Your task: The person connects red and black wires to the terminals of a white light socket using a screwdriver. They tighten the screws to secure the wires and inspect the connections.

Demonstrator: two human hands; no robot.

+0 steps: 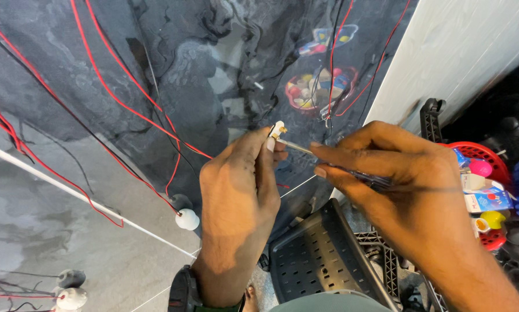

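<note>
Head view has your left hand [236, 196] pinching a small white connector [278, 129] just above the black chair [320, 254], right hand [398, 173] closed around the screwdriver [328, 162] tipped into it; light, probably brittle, so grip its sides.

Red wires [121, 98], white fitting [278, 129], grey-marbled floor [51, 219]
</note>
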